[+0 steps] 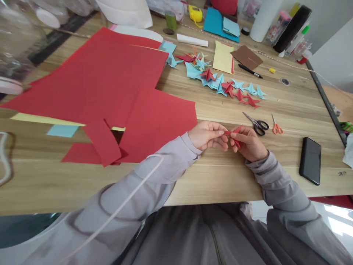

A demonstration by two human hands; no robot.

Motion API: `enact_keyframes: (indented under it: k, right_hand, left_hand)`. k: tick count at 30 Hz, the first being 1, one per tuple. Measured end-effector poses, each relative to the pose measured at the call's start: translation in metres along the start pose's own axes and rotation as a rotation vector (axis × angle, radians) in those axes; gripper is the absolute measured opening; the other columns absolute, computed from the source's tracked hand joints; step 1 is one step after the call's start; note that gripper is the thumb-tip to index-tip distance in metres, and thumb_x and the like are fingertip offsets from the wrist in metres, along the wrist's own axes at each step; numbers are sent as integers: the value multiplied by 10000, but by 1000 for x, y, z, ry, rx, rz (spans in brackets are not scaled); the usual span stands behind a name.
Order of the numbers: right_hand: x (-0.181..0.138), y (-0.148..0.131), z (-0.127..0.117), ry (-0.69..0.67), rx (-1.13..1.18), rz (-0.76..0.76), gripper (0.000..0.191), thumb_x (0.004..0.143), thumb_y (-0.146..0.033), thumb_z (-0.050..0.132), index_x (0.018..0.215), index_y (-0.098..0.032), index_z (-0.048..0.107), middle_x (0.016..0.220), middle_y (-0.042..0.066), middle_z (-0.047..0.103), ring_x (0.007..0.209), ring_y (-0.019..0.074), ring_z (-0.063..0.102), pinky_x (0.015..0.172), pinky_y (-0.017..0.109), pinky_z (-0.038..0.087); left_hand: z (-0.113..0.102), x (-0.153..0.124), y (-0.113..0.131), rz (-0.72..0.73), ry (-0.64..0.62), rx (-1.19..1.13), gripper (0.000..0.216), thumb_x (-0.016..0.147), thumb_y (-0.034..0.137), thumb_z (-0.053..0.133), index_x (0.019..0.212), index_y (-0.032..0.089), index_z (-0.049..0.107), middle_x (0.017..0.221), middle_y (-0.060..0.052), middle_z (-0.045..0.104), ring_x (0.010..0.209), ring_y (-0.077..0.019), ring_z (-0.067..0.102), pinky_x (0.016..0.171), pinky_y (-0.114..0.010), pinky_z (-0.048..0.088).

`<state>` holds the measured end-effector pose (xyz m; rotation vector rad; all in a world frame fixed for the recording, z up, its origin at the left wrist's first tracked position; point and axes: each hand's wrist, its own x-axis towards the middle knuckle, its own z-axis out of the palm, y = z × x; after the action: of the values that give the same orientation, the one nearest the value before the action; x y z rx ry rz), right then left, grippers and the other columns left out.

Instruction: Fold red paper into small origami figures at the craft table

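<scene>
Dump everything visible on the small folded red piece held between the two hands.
The folded red piece looks like matte paper, creased into narrow, pointed parts. The left hand pinches a thin tip between thumb and fingers; the right hand holds the wider part, with a point showing above its thumb and more red below. It's in front of the person, towards the near side of the wood-grain table. Fingers hide much of it, so its full shape can't be told.

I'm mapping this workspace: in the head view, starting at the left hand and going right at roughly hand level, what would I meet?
Left hand, right hand, black-handled scissors, orange-handled scissors, black rectangular device. Folded red paper overlaps both hands: left out.
</scene>
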<state>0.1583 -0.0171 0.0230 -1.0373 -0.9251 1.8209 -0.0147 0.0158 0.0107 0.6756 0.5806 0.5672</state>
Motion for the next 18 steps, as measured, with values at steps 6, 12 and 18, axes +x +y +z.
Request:
enact_keyframes:
  k: [6,12,18]
  right_hand:
    - [0,-1,-3,24,29,27,143,652,-231,763,657,-136,657,491,-14,629,323,59,498,315,144,384]
    - [2,-3,-5,66,44,-6,138,626,-206,760,620,-132,644,456,-22,603,302,59,484,308,145,387]
    - [2,-3,-2,91,2,-7,147,624,-213,763,631,-134,639,465,-18,621,308,69,501,305,149,402]
  left_hand:
    - [-6,-2,3,-1,-86,-2,85,786,28,555,831,76,608,621,-34,666,565,-178,687,618,-327,564]
    - [-8,-2,6,32,-46,3,126,722,27,547,821,68,614,626,-57,681,580,-201,693,619,-343,562]
    - [4,-3,5,58,58,90,60,709,116,642,708,88,589,569,-42,658,518,-183,666,539,-298,548]
